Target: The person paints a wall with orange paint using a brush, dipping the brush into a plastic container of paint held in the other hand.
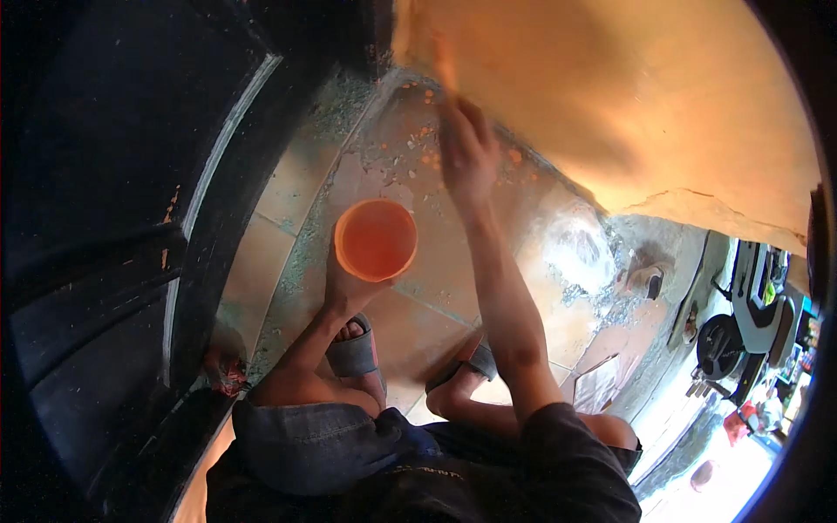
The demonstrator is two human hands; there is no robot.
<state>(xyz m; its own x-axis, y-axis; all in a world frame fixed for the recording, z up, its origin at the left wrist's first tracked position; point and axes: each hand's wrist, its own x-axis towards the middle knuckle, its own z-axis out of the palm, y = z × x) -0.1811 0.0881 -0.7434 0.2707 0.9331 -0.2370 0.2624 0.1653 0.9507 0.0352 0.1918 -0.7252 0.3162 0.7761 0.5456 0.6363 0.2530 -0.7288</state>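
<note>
1. Presently, your left hand (pixel 345 292) is curled around the side of an orange container (pixel 341 253), holding it above the floor (pixel 414 336), between you and the corner. Its mouth faces up to you. The orange-red content (pixel 379 241) looks liquid to me, but its level I cannot tell.
2. Your right hand (pixel 471 166) reaches further forward and appears closed on a slim tool (pixel 445 70). Both are blurred, so I cannot say if the tip touches the yellow-orange wall (pixel 697 113).
3. If the left wrist tilts, the content could spill over the rim, perhaps onto your sandals (pixel 352 356), which stand just below.
4. A quick swing of the tool could throw drops to the floor or to the dark door (pixel 96 174) at your left. A hard push could also loosen the cracked lower edge of the wall.
5. The floor has large tiles with gritty joints, orange spots (pixel 429 160) near the wall and a whitish patch (pixel 580 248) to the right. Such grit may let a foot slip.
6. At far right, in bright light, stands a black and grey machine (pixel 750 314).
</note>
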